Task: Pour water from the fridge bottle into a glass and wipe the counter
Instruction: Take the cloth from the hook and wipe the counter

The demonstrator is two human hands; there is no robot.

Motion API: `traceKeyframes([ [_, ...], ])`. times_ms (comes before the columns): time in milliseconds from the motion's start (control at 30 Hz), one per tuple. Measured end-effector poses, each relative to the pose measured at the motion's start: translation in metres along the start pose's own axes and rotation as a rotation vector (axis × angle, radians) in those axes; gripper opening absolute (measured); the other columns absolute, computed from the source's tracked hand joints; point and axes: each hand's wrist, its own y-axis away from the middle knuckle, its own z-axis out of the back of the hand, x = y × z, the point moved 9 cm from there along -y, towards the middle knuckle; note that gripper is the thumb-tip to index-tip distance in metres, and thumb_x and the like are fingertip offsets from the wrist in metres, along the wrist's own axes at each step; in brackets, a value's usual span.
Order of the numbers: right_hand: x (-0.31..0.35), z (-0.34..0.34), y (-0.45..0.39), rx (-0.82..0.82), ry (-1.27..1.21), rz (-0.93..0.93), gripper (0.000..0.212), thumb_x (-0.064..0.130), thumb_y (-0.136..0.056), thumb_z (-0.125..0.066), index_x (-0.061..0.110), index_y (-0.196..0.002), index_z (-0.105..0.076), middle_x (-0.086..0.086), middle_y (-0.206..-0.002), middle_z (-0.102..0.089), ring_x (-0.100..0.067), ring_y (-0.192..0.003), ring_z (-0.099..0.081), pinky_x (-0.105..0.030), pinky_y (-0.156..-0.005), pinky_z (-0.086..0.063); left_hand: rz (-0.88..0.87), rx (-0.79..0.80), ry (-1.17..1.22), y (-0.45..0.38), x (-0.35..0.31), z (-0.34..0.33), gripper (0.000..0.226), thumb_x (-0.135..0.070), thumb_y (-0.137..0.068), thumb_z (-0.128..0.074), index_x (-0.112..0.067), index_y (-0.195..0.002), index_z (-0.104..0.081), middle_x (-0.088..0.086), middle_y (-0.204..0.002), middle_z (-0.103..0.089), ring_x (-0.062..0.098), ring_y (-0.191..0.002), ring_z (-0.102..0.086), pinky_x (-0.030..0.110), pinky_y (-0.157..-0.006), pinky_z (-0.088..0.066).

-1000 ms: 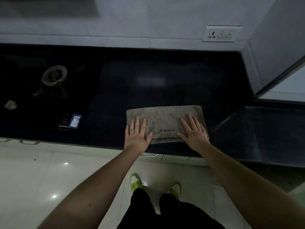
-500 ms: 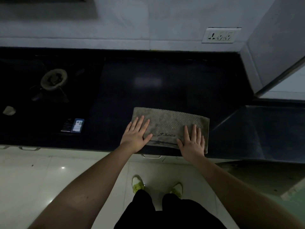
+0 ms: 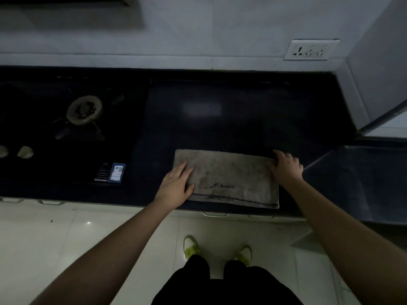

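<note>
A grey folded towel (image 3: 229, 177) with dark script lies flat on the black counter (image 3: 198, 128), close to its front edge. My left hand (image 3: 177, 187) rests flat on the towel's left end, fingers straight. My right hand (image 3: 286, 167) is at the towel's far right corner, and its fingers curl over that corner and grip it. No bottle or glass is in view.
A gas hob with a round burner (image 3: 84, 110) fills the counter's left part, with two knobs (image 3: 25, 151) and a blue label (image 3: 116, 172) near its front. A wall socket (image 3: 310, 49) is at the back right. A lower dark ledge (image 3: 363, 177) lies to the right.
My right hand slid from lying flat on the towel's near right part to its far right corner, where the fingers now curl. My left hand moved to the towel's left edge.
</note>
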Motion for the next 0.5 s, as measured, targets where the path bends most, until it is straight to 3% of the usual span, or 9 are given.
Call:
traceKeyframes([
  [167,0.013,-0.006,-0.013,0.195,0.114,0.054,0.038,0.042,-0.094,-0.055,0.022,-0.126,-0.057,-0.011,-0.123,-0.055,-0.032,-0.111,-0.052,-0.043,-0.091,-0.047,-0.048,-0.03,0.015,-0.002,0.003,0.003,0.062,-0.044,-0.096,-0.053,-0.02,-0.15,-0.035,0.005,-0.16,-0.023,0.023,-0.146,-0.024,0.036,-0.118,-0.02],
  [300,0.04,0.003,-0.007,0.299,0.089,0.085,0.031,0.038,-0.088,-0.063,0.016,-0.109,-0.059,-0.004,-0.099,-0.058,-0.021,-0.088,-0.058,-0.033,-0.071,-0.049,-0.073,-0.067,0.031,-0.002,0.002,0.007,0.059,-0.042,-0.097,-0.054,-0.018,-0.149,-0.038,0.006,-0.158,-0.028,0.024,-0.145,-0.027,0.036,-0.117,-0.021],
  [367,0.064,0.008,0.001,0.357,0.08,0.111,0.027,0.033,-0.087,-0.066,0.016,-0.107,-0.058,-0.004,-0.098,-0.058,-0.02,-0.087,-0.059,-0.033,-0.072,-0.051,-0.071,-0.091,0.061,-0.001,0.001,0.009,0.057,-0.044,-0.097,-0.051,-0.017,-0.146,-0.042,0.007,-0.155,-0.034,0.025,-0.143,-0.031,0.038,-0.116,-0.024],
  [500,0.127,0.014,0.021,0.373,-0.233,0.185,0.018,0.017,-0.087,-0.066,0.014,-0.104,-0.06,-0.007,-0.095,-0.061,-0.026,-0.082,-0.067,-0.035,-0.067,-0.06,-0.041,-0.131,0.196,0.004,-0.003,0.014,0.063,-0.056,-0.091,-0.035,-0.018,-0.139,-0.05,0.003,-0.146,-0.045,0.021,-0.134,-0.041,0.038,-0.114,-0.031],
])
